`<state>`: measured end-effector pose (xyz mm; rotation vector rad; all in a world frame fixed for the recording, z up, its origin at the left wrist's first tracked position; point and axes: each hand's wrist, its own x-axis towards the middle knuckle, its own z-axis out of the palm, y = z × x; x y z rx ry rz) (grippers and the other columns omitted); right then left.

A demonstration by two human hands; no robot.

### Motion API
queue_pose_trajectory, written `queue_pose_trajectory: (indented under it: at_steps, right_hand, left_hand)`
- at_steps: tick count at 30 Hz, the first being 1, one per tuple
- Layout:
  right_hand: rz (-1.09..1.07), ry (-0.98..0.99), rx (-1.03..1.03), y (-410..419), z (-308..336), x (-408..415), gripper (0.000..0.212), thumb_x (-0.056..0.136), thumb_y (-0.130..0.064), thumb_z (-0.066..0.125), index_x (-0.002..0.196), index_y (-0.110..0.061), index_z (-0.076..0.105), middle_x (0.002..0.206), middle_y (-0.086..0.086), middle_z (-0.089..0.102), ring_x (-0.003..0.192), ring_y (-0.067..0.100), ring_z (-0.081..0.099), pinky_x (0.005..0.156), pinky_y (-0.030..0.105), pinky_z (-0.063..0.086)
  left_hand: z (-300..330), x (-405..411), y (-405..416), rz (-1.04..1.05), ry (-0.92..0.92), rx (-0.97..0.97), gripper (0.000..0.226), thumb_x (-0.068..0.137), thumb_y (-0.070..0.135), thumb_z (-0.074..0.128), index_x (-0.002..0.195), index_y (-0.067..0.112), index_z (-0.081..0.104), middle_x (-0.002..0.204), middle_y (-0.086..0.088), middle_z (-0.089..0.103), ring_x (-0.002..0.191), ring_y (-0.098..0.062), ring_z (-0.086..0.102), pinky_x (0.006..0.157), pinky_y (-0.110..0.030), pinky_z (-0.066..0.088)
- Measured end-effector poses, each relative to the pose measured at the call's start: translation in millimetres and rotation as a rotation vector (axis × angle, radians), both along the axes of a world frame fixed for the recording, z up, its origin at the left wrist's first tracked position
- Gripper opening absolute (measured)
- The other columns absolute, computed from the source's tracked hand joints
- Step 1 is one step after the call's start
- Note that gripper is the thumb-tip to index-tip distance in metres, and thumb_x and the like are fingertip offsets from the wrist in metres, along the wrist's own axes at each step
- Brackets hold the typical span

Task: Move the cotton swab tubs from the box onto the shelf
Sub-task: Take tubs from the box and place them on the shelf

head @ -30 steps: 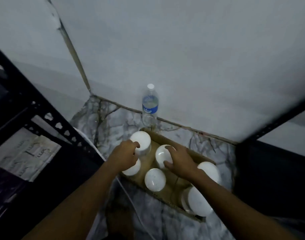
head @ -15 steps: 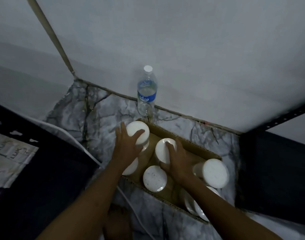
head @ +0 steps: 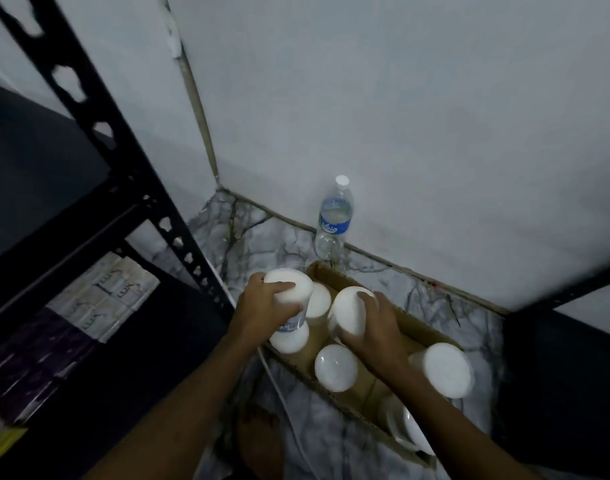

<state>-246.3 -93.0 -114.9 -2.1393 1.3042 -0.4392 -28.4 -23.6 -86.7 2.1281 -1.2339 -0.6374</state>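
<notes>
Left arm reaches fwd, left hand curled round a tub, held w/ its lid above the box's left end. Right arm reaches in beside it; right hand grips the next tub from above, fingers bent over the lid. Other tubs stand in the box on the floor.

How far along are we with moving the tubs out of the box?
No tubs show on the shelf yet. In hand: the left hand grips one tub, the right hand another, both lifted above the box. Left: at least five white-lidded tubs in the box, such as the front one.
</notes>
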Motion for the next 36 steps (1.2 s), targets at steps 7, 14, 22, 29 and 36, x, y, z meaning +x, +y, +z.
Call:
queue_pose_trajectory:
  at_steps: [7, 14, 22, 29, 36]
  right_hand:
    - [0.155, -0.045, -0.05, 31.4, 79.3, 28.7, 0.085, 0.065, -0.052, 0.07, 0.134, -0.011, 0.041, 0.136, 0.015, 0.04, 0.121, 0.031, 0.043, 0.098, 0.037, 0.038]
    - [0.324, -0.118, -0.201, 76.5, 189.1, 60.7, 0.08, 0.064, -0.048, 0.078, 0.131, -0.021, 0.045, 0.136, 0.009, 0.041, 0.12, 0.028, 0.043, 0.093, 0.037, 0.04]
    - [0.52, -0.286, -0.324, 155.2, 303.7, 119.3, 0.076, 0.063, -0.043, 0.08, 0.13, -0.026, 0.048, 0.136, 0.004, 0.039, 0.122, 0.024, 0.042, 0.094, 0.032, 0.039]
    - [0.801, -0.349, -0.404, 244.3, 347.7, 182.7, 0.074, 0.065, -0.045, 0.079, 0.13, -0.026, 0.048, 0.137, 0.0, 0.037, 0.124, 0.02, 0.038, 0.092, 0.026, 0.032]
    - [1.088, -0.315, -0.365, 357.6, 353.7, 261.3, 0.072, 0.069, -0.045, 0.076, 0.131, -0.024, 0.046, 0.139, 0.0, 0.035, 0.123, 0.021, 0.037, 0.093, 0.03, 0.038]
  left_hand:
    - [87.3, 2.1, 68.5, 0.064, -0.044, -0.195, 0.05, 0.066, 0.031, 0.085, 0.113, 0.019, 0.071, 0.122, 0.002, 0.054, 0.109, -0.01, 0.051, 0.088, -0.016, 0.041]
    - [184.1, 16.5, 152.5, 0.208, -0.014, -0.497, 0.049, 0.059, 0.033, 0.089, 0.105, 0.023, 0.074, 0.121, 0.004, 0.06, 0.108, -0.009, 0.059, 0.091, -0.029, 0.052]
    - [287.6, 28.8, 280.0, 0.316, -0.126, -0.608, 0.044, 0.061, 0.033, 0.088, 0.101, 0.023, 0.074, 0.109, 0.011, 0.062, 0.101, -0.003, 0.061, 0.086, -0.024, 0.054]
    - [320.8, 51.4, 396.7, 0.517, -0.293, -0.661, 0.045, 0.062, 0.031, 0.088, 0.103, 0.021, 0.074, 0.113, 0.006, 0.062, 0.104, -0.007, 0.061, 0.088, -0.025, 0.054]
    - [309.0, 75.0, 519.4, 0.81, -0.416, -0.589, 0.045, 0.063, 0.038, 0.086, 0.104, 0.025, 0.073, 0.109, 0.009, 0.063, 0.101, -0.006, 0.061, 0.088, -0.032, 0.054]
